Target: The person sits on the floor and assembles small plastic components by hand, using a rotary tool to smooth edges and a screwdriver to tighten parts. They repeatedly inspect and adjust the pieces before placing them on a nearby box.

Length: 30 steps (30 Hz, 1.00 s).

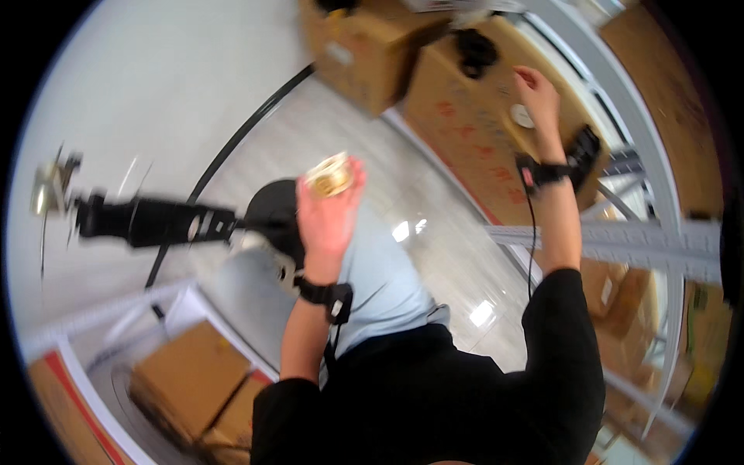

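Observation:
My left hand (329, 221) is raised in front of me, fingers curled round a small gold-coloured roll (332, 177) that looks like tape. My right hand (540, 101) reaches out to the far right, above a large cardboard box (465, 147) with red handwriting on its side. Its fingers are bent in and pressed together. Whatever they hold, if anything, is too blurred to make out. Just below that hand, a white round disc (521, 116) is on the box. A dark tangled thing (474, 53) lies to its left, and a black object (583, 155) rests beside my right wrist.
A black pole-like device (155, 221) stands at the left, next to a round black seat or base (275, 213). Metal shelving (659, 240) holding boxes runs along the right. Another cardboard box (364, 58) is at the back, and more boxes (190, 376) sit in a rack at lower left.

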Tool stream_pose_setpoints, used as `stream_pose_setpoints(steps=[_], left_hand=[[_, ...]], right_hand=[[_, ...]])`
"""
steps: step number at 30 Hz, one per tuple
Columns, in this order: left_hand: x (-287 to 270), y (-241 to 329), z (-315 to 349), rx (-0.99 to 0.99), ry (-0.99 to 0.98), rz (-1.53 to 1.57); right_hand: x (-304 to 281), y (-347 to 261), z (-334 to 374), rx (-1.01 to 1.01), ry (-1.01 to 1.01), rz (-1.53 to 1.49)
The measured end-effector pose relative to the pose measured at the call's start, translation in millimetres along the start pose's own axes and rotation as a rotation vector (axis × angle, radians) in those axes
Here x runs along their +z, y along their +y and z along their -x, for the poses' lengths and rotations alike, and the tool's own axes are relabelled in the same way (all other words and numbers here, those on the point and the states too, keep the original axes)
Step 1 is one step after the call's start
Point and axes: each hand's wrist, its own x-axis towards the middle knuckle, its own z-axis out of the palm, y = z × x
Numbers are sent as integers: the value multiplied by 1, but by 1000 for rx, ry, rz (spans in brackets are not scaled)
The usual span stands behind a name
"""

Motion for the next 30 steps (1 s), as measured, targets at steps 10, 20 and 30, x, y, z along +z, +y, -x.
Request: stream_pose_setpoints(steps=[10,20,30], left_hand=[[40,-1,41,215,8,-215],[45,32,106,367,48,-281],[47,38,121,473,55,-426]], right_hand=[[70,-215,176,-391,-505,-616],[105,-258,217,-450,-900,-899],[116,-282,237,-503,-972,-854]])
